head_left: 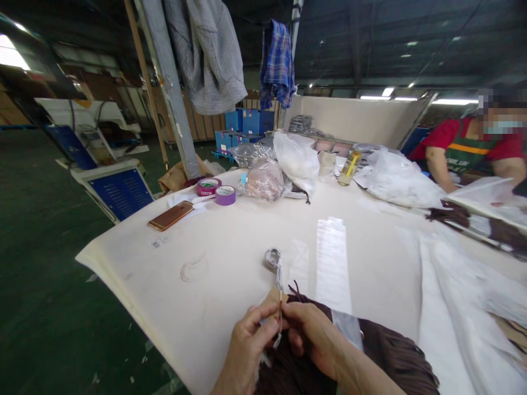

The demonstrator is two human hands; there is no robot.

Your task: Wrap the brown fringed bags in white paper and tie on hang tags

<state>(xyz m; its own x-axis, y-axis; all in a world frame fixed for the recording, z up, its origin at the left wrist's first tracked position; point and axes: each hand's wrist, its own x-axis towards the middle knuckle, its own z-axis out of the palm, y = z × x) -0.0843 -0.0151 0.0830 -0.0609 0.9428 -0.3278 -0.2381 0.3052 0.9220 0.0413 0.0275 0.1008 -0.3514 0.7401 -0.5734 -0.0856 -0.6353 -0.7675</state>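
Observation:
My left hand (250,333) is closed in a pinch on a small tan tag (275,297). Close beside it, my right hand (307,329) pinches a thin white string (281,325) that hangs down between the fingertips. Below both hands lies a dark brown bundle of stringy fabric (391,351), with a pale band (348,328) around it. Just beyond the fingertips, a loose bunch of grey-white strings (272,259) rests on the table.
On the white table (239,247) lie a phone (171,215), tape rolls (225,195), white label strips (331,258), several plastic bags (296,159) and a bottle (349,168). White sheets (457,318) cover the right side. A co-worker (473,142) stands at the far right.

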